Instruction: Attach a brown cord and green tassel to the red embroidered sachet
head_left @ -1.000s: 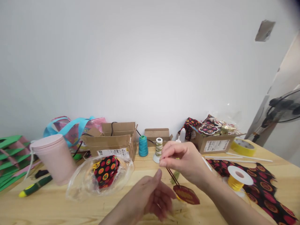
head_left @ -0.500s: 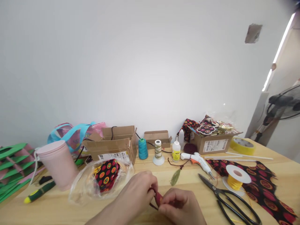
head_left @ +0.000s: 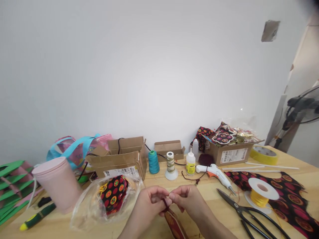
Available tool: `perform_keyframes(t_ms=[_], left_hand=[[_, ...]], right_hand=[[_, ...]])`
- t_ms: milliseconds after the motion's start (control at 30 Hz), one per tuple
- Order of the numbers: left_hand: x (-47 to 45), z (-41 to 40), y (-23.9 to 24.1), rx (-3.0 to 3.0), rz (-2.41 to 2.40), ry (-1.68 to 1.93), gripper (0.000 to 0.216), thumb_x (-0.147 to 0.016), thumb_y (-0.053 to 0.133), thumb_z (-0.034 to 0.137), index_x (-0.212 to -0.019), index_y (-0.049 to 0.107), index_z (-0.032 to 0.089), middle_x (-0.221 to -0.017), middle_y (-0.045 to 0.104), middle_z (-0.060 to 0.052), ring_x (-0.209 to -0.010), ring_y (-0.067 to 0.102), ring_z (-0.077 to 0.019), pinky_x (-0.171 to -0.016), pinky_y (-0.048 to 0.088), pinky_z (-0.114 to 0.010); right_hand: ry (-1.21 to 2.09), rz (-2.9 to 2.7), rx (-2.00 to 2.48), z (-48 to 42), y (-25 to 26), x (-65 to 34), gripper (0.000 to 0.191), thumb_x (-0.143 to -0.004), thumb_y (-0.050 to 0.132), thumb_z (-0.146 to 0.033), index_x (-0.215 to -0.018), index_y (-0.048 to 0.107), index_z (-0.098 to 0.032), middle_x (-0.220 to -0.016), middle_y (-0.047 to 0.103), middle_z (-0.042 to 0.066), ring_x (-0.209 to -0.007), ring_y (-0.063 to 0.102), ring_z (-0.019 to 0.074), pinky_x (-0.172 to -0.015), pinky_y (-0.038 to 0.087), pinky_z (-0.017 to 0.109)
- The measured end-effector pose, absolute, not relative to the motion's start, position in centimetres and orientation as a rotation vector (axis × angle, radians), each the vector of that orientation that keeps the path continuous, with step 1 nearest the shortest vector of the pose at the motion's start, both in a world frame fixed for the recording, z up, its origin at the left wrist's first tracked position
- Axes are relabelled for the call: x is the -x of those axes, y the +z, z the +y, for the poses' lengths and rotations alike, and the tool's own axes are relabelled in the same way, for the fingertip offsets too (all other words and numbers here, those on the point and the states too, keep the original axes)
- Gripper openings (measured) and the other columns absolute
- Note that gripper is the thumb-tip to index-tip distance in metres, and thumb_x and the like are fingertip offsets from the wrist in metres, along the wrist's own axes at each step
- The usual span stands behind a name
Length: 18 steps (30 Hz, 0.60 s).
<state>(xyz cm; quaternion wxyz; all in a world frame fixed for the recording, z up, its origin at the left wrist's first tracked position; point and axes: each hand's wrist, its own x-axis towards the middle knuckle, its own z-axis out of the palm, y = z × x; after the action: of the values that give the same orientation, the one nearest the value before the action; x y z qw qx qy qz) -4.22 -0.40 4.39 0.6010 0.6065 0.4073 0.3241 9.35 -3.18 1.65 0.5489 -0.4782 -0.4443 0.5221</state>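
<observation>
Near the front edge of the table, my left hand [head_left: 151, 204] is closed with thumb and fingers on a dark red cord [head_left: 164, 203]. Below it hangs a narrow red patterned fabric piece [head_left: 175, 225] with a light edge, its lower end cut off by the picture. My right hand [head_left: 190, 202] is pinched, fingertips touching those of my left hand just above the cord. What lies between its fingertips is too small to make out. Behind it a dark red tassel cord [head_left: 196, 181] shows, its tassel hidden by my hand.
Black scissors [head_left: 239, 207], a yellow ribbon spool [head_left: 260, 198] and patterned cloth [head_left: 289, 194] lie right. A glue gun [head_left: 218, 176], glue bottle [head_left: 190, 164] and thread cones [head_left: 154, 162] stand behind. Left are a plastic bag [head_left: 87, 205], pink cup [head_left: 57, 186] and carton [head_left: 119, 156].
Both hands have risen slightly and turned, fingertips now together. The fabric piece, earlier held between them, now hangs lengthwise below. The green tassel has gone behind my right hand.
</observation>
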Motion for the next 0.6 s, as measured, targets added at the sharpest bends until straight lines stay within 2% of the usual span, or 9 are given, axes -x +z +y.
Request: perform_keyframes(t_ms=[133,233,333,467,600], left_hand=[[4.5,-0.3,4.6,-1.581,1.053,0.739,0.015,-0.054,0.064,0.021,-0.064,0.056,0.013,-0.040,0.048,0.007,-0.038,0.044,-0.0075,-0.042,0.035,-0.019],[4.7,-0.5,4.9,-1.728,1.079,0.763,0.006,-0.059,0.057,0.019,-0.062,0.058,0.014,-0.046,0.054,0.003,-0.045,0.048,-0.0096,-0.046,0.035,-0.020],[4.7,-0.9,5.4,-1.839,1.114,0.813,0.008,-0.061,0.054,0.021,-0.058,0.059,0.015,-0.051,0.056,0.002,-0.049,0.049,-0.0106,-0.048,0.036,-0.020],[4.5,-1.2,5.5,-1.743,1.077,0.852,0.010,-0.062,0.056,0.025,-0.061,0.058,0.015,-0.053,0.057,0.001,-0.052,0.051,-0.0117,-0.051,0.040,-0.021],[4.1,-1.6,5.2,-1.612,1.038,0.888,0.007,-0.059,0.058,0.020,-0.063,0.056,0.014,-0.053,0.058,0.002,-0.050,0.052,-0.0108,-0.048,0.040,-0.020]], right_hand=[[1.296,-1.036,1.098,-2.7,1.9,-9.3,0.026,-0.052,0.070,-0.037,-0.053,0.063,-0.012,-0.043,0.053,-0.002,-0.037,0.033,0.0036,-0.038,0.023,0.016],[1.321,-1.017,1.088,-2.7,2.1,-9.2,0.025,-0.051,0.071,-0.037,-0.053,0.064,-0.013,-0.044,0.054,-0.002,-0.038,0.032,0.0032,-0.039,0.022,0.016],[1.346,-0.980,1.096,-3.0,2.5,-9.0,0.025,-0.048,0.072,-0.038,-0.051,0.065,-0.014,-0.044,0.053,-0.002,-0.038,0.030,0.0031,-0.038,0.020,0.017],[1.333,-0.892,1.070,-3.5,2.9,-8.7,0.029,-0.044,0.073,-0.041,-0.048,0.064,-0.013,-0.042,0.049,-0.003,-0.036,0.023,0.0021,-0.037,0.014,0.018],[1.339,-0.836,1.026,-3.9,2.7,-8.5,0.030,-0.049,0.071,-0.041,-0.052,0.064,-0.012,-0.046,0.050,-0.002,-0.036,0.021,0.0020,-0.037,0.011,0.018]])
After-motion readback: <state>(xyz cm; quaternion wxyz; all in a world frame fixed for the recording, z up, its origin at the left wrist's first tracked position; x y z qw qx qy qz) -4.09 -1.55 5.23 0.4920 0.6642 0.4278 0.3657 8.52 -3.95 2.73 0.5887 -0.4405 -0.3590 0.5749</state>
